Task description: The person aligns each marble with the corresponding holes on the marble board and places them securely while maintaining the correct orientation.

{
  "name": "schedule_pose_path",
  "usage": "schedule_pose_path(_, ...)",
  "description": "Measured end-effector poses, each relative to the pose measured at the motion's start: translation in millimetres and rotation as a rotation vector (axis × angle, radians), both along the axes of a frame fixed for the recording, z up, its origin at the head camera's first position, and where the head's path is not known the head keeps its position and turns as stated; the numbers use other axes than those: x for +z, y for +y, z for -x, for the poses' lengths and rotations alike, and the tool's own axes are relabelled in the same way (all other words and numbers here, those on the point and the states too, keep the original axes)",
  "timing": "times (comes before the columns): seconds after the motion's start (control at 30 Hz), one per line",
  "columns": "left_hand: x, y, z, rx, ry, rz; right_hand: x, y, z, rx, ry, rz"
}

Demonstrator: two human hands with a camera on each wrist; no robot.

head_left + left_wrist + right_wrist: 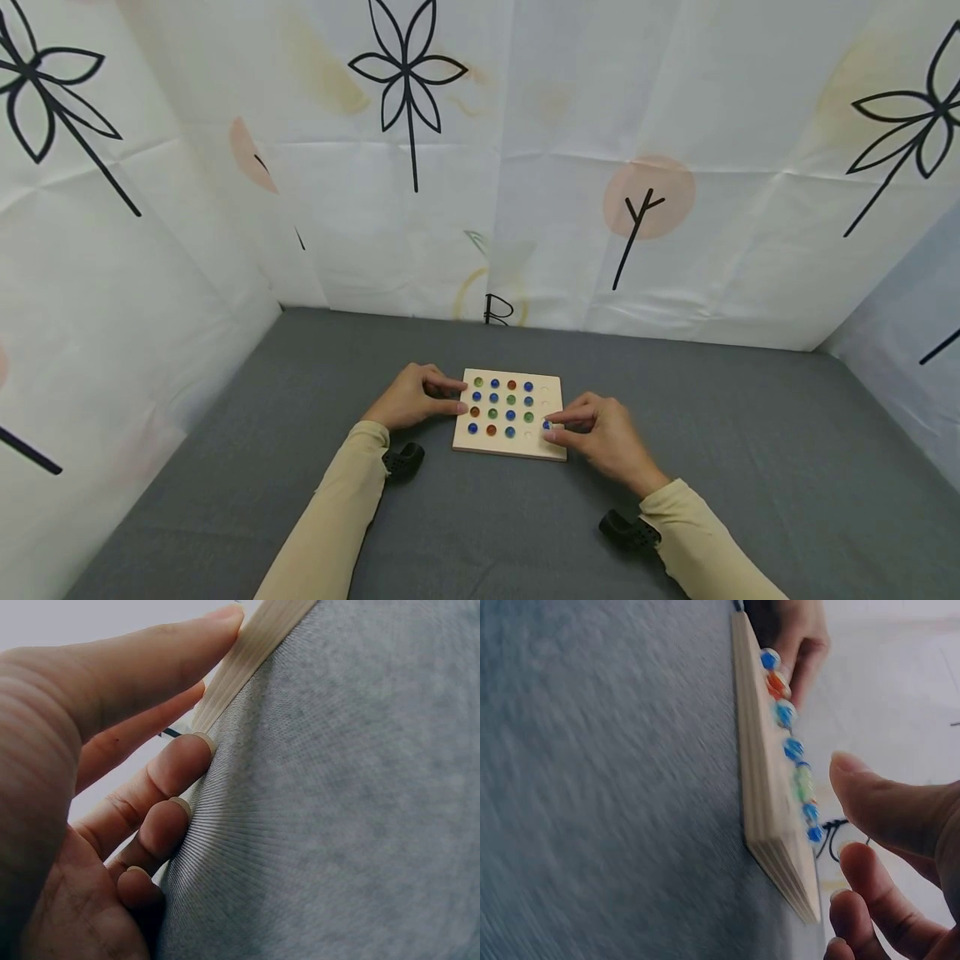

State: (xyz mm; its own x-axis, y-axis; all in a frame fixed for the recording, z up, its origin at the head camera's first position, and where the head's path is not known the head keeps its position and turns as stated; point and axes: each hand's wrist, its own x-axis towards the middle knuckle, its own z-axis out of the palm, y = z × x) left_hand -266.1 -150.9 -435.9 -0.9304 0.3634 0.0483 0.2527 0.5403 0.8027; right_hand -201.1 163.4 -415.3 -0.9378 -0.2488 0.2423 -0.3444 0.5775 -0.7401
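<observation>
A square wooden board [508, 444] lies on the grey cloth, with rows of round hollows filled by blue, green and reddish-orange glass marbles. Against its left edge rest the thumb and index finger of my left hand [422, 397]; the other fingers bend loosely beside it. At the board's right side, my right hand [600, 429] pinches a blue marble [547, 425] between thumb and fingertips, over the right column. In the right wrist view the thumb [892, 810] hovers beside the row of marbles [785, 714], and the pinched marble cannot be made out.
Grey cloth [480, 533] covers the table around the board. White fabric [555, 125] printed with flowers and trees hangs behind and at both sides. A black wrist device sits at each cuff, the left one [403, 461] close to the board.
</observation>
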Motion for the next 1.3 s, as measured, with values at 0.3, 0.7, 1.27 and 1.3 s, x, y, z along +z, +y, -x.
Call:
schedule_pose_path(0.3,3.0,1,-1.6,0.001,0.006,0.008,-3.3,-14,-3.7,-0.053,-0.025,-0.019)
schedule_pose_path(0.7,1.9,0,-1.4,-0.007,0.008,-0.012,-7.7,-19,-3.7,0.006,-0.022,0.001)
schedule_pose_path(1.27,2.5,1,-1.2,-0.005,0.007,-0.007,-13.5,-19,-4.5,0.036,0.006,-0.026)
schedule_pose_path(1.3,2.4,1,-1.4,-0.005,0.007,-0.008,-13.8,-19,-4.6,0.039,0.006,-0.026)
